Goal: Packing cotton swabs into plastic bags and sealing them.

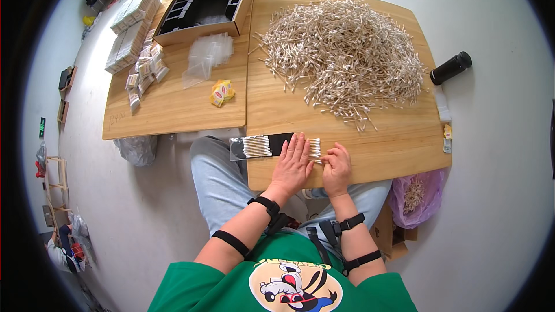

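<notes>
At the near edge of the table, a black strip [278, 143] lies with a neat row of cotton swabs [256, 147] side by side on its left part. Clear plastic film [236, 150] sticks out beyond that row, past the table's left edge. My left hand [293, 163] lies flat across the strip, fingers stretched out, partly covering a second row of cotton swabs [314, 148]. Just right of this row is my right hand [337, 167], its fingers curled in a pinch beside the swab ends. Whatever its fingertips hold, if anything, cannot be made out.
A large heap of loose cotton swabs [352, 52] covers the table's far part. On the left table are an open box [231, 28], clear bags [209, 55], yellow packets [221, 92] and stacked small packages [128, 37]. A black bottle [451, 68] is at the right edge; a purple bag [425, 202] sits below.
</notes>
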A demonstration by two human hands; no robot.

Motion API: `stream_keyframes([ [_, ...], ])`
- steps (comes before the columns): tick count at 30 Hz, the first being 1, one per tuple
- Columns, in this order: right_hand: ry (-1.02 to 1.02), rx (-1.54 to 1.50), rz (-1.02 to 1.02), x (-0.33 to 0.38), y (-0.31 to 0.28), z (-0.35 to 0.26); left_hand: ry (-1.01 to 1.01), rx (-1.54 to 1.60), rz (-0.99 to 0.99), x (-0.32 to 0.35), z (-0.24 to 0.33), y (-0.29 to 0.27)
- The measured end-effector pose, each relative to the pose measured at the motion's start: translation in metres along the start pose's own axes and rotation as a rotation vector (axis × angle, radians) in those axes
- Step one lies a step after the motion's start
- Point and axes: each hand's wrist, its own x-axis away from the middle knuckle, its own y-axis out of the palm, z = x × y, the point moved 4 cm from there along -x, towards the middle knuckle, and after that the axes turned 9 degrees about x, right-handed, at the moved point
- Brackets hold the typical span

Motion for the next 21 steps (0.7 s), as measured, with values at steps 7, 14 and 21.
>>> stream_keyframes([
  [7, -0.036, 0.004, 0.000, -0.0028, 0.0006, -0.0063, -0.007, 0.014, -0.012, -0.0004, -0.0002, 0.0005],
  [14, -0.056, 0.019, -0.027, -0.0013, 0.0020, -0.0036, 0.005, -0.014, 0.002, -0.0008, -0.0010, 0.0008],
  [21, -0.034, 0.030, -0.014, -0.0038, 0.0002, -0.0075, -0.002, -0.011, 0.000, -0.0005, -0.0007, 0.0010],
])
